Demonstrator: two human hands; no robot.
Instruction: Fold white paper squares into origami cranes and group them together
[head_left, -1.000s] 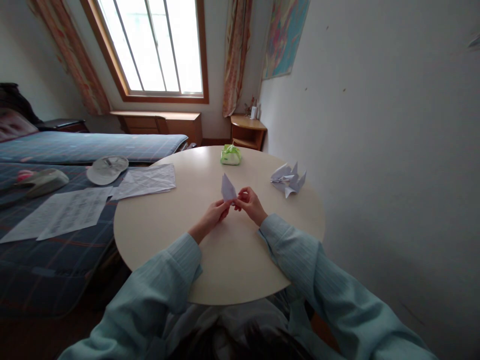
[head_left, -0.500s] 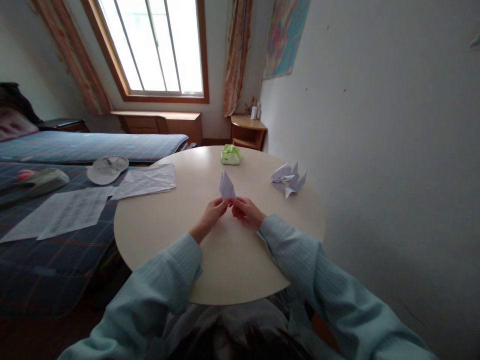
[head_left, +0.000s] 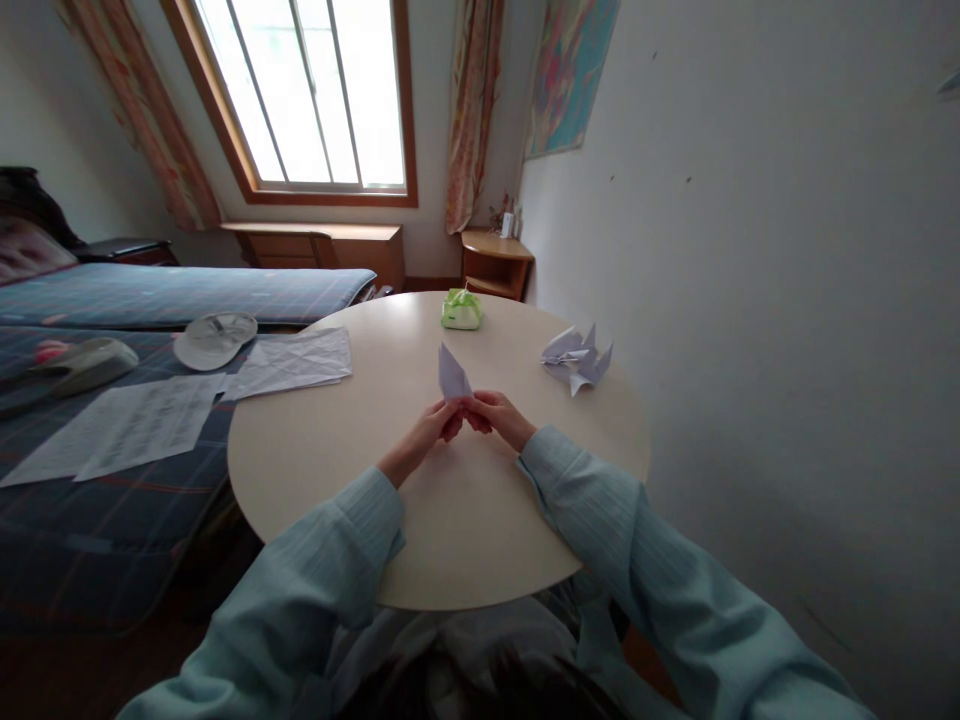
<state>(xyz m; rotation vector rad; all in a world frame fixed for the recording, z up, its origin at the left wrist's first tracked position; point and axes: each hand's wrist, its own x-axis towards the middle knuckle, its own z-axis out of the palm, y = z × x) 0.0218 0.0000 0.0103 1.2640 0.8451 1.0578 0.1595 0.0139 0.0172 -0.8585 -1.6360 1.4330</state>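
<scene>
A piece of folded white paper (head_left: 452, 373), with a pointed top, stands up between my hands above the middle of the round table (head_left: 322, 500). My left hand (head_left: 429, 428) pinches its lower edge from the left. From the other side, my right hand (head_left: 499, 413) grips the same lower edge, and the thumbs nearly meet there. The curled fingers beneath partly hide the bottom of the paper. Off to the right lie several folded white paper pieces (head_left: 577, 358), grouped close together with pointed tips.
A green tissue pack (head_left: 461, 310) sits at the table's far side. Creased white sheets (head_left: 292, 360) overlap the left table edge. Printed sheets (head_left: 150, 425), a pale cap (head_left: 214, 340) and another hat-like item (head_left: 94, 362) lie on the bed. A white wall (head_left: 750, 350) rises on the right.
My hands have drawn slightly closer together at the paper's lower edge, and the right fingers have shifted. The folded paper has turned a little. Everything else stays put.
</scene>
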